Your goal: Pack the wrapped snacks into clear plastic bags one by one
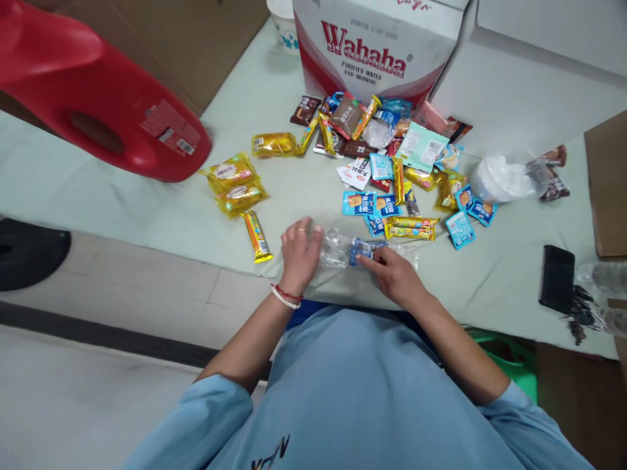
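A crinkled clear plastic bag with blue print point(337, 248) lies near the table's front edge, between my two hands. My left hand point(300, 254) rests palm down at the bag's left end, fingers stretched forward and the thumb side touching the plastic. My right hand point(399, 277) grips the bag near its blue patch, one digit reaching left over it and the others curled; their tips are partly hidden. Just beyond are yellow stick packets point(412, 228) and blue snack sachets point(358, 203). Left of my left hand lies a single yellow bar point(256, 236).
A heap of mixed snacks point(347, 117) lies before a Wahaha box point(372, 52). Yellow packets point(235, 185) sit at left, near a large red jug point(147, 124). To the right are a translucent tub point(509, 177), a black phone-like object point(557, 279) and keys point(582, 307).
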`<action>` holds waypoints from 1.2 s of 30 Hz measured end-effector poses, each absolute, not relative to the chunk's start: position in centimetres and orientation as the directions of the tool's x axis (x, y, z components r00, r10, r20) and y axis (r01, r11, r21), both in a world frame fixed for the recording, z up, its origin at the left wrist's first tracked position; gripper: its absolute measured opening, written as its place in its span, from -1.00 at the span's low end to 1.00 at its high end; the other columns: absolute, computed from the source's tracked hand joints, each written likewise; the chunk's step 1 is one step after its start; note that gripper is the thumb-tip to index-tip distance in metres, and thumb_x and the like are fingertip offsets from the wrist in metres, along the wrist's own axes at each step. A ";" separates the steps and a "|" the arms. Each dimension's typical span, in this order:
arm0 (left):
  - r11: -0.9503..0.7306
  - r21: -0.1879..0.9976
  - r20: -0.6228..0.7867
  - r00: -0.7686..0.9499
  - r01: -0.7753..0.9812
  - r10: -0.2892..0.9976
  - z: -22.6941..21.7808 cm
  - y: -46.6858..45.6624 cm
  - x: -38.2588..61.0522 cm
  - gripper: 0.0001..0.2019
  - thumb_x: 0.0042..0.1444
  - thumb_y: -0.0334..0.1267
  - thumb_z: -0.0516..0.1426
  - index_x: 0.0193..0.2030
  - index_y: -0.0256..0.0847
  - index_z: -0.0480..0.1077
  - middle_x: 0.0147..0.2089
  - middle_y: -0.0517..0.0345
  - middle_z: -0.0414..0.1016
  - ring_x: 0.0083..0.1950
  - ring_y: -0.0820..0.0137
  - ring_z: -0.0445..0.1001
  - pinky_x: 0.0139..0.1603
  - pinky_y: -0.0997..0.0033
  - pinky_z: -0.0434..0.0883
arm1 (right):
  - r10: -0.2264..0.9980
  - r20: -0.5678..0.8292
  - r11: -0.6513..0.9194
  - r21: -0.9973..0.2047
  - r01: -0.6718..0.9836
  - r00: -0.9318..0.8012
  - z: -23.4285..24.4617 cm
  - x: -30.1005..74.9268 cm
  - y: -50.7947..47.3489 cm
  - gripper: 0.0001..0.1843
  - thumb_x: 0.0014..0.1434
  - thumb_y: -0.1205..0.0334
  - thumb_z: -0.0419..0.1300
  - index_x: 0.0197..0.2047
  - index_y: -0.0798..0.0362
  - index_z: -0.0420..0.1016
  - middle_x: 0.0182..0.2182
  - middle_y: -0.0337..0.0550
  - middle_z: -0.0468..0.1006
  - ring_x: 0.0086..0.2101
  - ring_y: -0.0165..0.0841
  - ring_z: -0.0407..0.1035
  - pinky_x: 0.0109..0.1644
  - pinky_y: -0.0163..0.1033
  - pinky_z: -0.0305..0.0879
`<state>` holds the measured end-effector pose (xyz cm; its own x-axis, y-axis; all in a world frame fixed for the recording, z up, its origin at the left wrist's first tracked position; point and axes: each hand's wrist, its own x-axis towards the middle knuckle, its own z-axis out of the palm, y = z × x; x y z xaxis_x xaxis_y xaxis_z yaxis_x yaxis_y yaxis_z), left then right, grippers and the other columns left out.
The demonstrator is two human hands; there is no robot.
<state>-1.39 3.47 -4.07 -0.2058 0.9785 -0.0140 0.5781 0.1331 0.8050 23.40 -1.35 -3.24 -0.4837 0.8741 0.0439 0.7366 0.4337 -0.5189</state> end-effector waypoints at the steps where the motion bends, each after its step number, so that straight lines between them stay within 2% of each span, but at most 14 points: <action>1: 0.113 0.753 -0.033 -0.134 0.648 0.990 -4.1 3.4 -1.1 -0.68 0.25 0.03 0.21 -0.04 -0.17 0.53 0.34 -0.18 0.45 0.45 -0.04 0.27 0.49 -0.22 0.18 | 0.877 0.046 0.432 -0.513 0.742 -0.479 -3.1 23.3 -1.4 -0.51 0.46 0.29 -0.02 0.27 -0.16 0.60 -0.18 -0.07 0.47 -0.24 -0.25 0.32 -0.20 -0.21 0.29; 3: 0.050 0.707 -0.053 -0.018 0.706 0.998 -3.9 2.9 -0.7 -0.74 0.11 -0.04 0.33 -0.20 -0.16 0.52 0.39 -0.17 0.40 0.48 -0.12 0.21 0.47 -0.27 0.18 | 0.882 0.045 0.425 -0.504 0.752 -0.468 -2.7 23.1 -1.4 -0.56 0.49 0.20 0.00 0.26 -0.16 0.60 -0.19 -0.08 0.46 -0.26 -0.26 0.29 -0.23 -0.22 0.26; 4: 0.026 0.720 -0.053 0.018 0.694 0.998 -3.8 2.6 -0.5 -0.79 0.07 -0.12 0.33 -0.26 -0.16 0.50 0.33 -0.16 0.45 0.42 -0.08 0.29 0.42 -0.21 0.26 | 0.884 0.043 0.422 -0.501 0.755 -0.466 -2.5 23.0 -1.5 -0.57 0.50 0.17 0.02 0.26 -0.16 0.60 -0.20 -0.09 0.46 -0.26 -0.27 0.28 -0.24 -0.23 0.24; 6: 0.030 0.794 -0.069 0.040 0.607 0.997 -3.3 2.0 -0.3 -0.91 0.05 -0.26 0.27 -0.31 -0.16 0.45 0.03 -0.04 0.57 0.11 0.13 0.51 0.19 0.04 0.46 | 0.883 0.040 0.423 -0.498 0.757 -0.467 -2.2 23.0 -1.5 -0.59 0.51 0.14 0.03 0.25 -0.15 0.60 -0.19 -0.08 0.46 -0.26 -0.27 0.27 -0.24 -0.23 0.22; 8: 0.084 0.873 -0.114 0.034 0.480 0.993 -2.6 1.7 -0.1 -0.96 0.06 -0.31 0.22 -0.32 -0.15 0.43 -0.27 0.16 0.52 -0.24 0.33 0.50 -0.11 0.29 0.48 | 0.879 0.040 0.432 -0.492 0.756 -0.476 -2.1 23.0 -1.5 -0.60 0.51 0.14 0.04 0.25 -0.14 0.59 -0.19 -0.07 0.46 -0.25 -0.26 0.27 -0.24 -0.23 0.21; 11: 0.144 0.940 -0.164 0.038 0.310 0.986 -1.1 1.3 0.8 -0.91 0.09 -0.24 0.26 -0.31 -0.15 0.43 -0.38 0.26 0.47 -0.38 0.42 0.43 -0.31 0.42 0.40 | 0.874 0.039 0.442 -0.478 0.759 -0.484 -2.1 22.9 -1.4 -0.61 0.51 0.16 0.04 0.25 -0.12 0.59 -0.20 -0.07 0.45 -0.25 -0.25 0.26 -0.24 -0.23 0.20; 16: 0.081 0.982 -0.128 0.291 0.168 0.948 -0.1 1.2 3.1 -0.71 0.23 -0.27 0.12 0.05 -0.19 0.53 -0.05 0.06 0.67 -0.07 0.30 0.62 0.01 0.29 0.54 | 0.862 0.036 0.456 -0.490 0.743 -0.505 -1.6 22.6 -1.3 -0.68 0.47 0.25 0.04 -0.01 0.03 0.65 -0.18 -0.02 0.48 -0.18 -0.23 0.31 -0.13 -0.17 0.34; 18: 0.003 0.979 -0.081 0.380 0.202 0.922 -0.5 1.3 3.7 -0.59 0.26 -0.34 0.03 0.20 -0.19 0.48 0.07 0.03 0.67 0.05 0.28 0.63 0.15 0.22 0.54 | 0.858 0.034 0.446 -0.543 0.711 -0.512 -1.3 22.9 -1.6 -0.69 0.45 0.27 0.05 0.02 0.07 0.63 -0.08 0.06 0.51 -0.10 -0.18 0.37 -0.05 -0.10 0.42; 22: -0.299 0.861 0.090 0.454 0.412 0.886 -1.9 1.6 4.5 -0.65 0.30 -0.40 0.00 0.08 -0.21 0.55 0.23 -0.08 0.62 0.25 0.19 0.56 0.34 0.06 0.45 | 0.856 0.058 0.404 -0.694 0.596 -0.513 -0.8 24.7 -2.7 -0.58 0.45 0.23 0.07 0.31 -0.01 0.48 0.17 0.11 0.52 0.13 -0.09 0.43 0.18 0.08 0.47; 25: -0.418 0.698 0.124 0.477 0.581 0.870 -2.6 1.3 5.2 -0.66 0.30 -0.46 0.03 0.02 -0.18 0.59 0.28 -0.09 0.59 0.22 0.16 0.56 0.25 0.00 0.46 | 0.917 0.061 0.301 -0.756 0.581 -0.395 -1.3 26.2 -3.5 -0.56 0.49 0.18 0.04 0.36 -0.13 0.41 0.16 0.00 0.59 0.13 -0.14 0.50 0.21 0.07 0.49; 27: -0.441 0.616 0.116 0.479 0.652 0.870 -2.6 1.0 5.6 -0.65 0.30 -0.49 0.04 0.01 -0.15 0.61 0.30 -0.05 0.59 0.15 0.16 0.56 0.13 0.00 0.45 | 0.982 0.064 0.168 -0.733 0.660 -0.179 -2.2 26.9 -3.7 -0.62 0.50 0.13 0.05 0.29 -0.10 0.48 0.06 0.00 0.62 -0.03 -0.16 0.56 0.08 0.02 0.55; 30: -0.446 0.550 0.119 0.462 0.706 0.879 -2.4 0.4 6.3 -0.71 0.27 -0.44 0.13 -0.03 -0.11 0.64 0.30 0.01 0.59 0.13 0.07 0.50 0.08 -0.08 0.38 | 0.990 0.084 -0.037 -0.609 0.792 0.111 -3.7 27.5 -3.6 -0.57 0.42 0.04 0.17 0.28 -0.04 0.50 0.10 0.09 0.50 -0.14 -0.15 0.53 -0.13 -0.02 0.55; 32: -0.439 0.530 0.125 0.445 0.726 0.887 -2.4 0.2 6.7 -0.76 0.23 -0.40 0.18 -0.08 -0.07 0.66 0.29 0.04 0.60 0.12 0.01 0.44 0.07 -0.16 0.34 | 0.988 0.071 -0.078 -0.525 0.847 0.134 -4.5 27.6 -3.5 -0.52 0.36 0.04 0.23 0.28 -0.03 0.51 0.11 0.10 0.45 -0.10 -0.09 0.48 -0.13 0.01 0.53; 36: -0.420 0.530 0.193 0.378 0.737 0.906 -3.1 -0.1 7.4 -0.70 0.23 -0.43 0.16 -0.01 -0.03 0.62 0.27 0.05 0.60 0.14 0.02 0.40 0.13 -0.18 0.31 | 0.993 0.104 0.002 -0.480 0.877 0.055 -4.9 27.6 -3.8 -0.83 0.35 0.15 0.25 -0.08 -0.02 0.64 -0.01 0.10 0.47 0.02 -0.02 0.34 0.10 0.15 0.42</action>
<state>7.38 -0.07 -3.07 0.3777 0.9055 0.1934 0.7365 -0.4203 0.5300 27.63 -3.80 -4.91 0.0546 0.9931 0.1037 0.8772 0.0019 -0.4801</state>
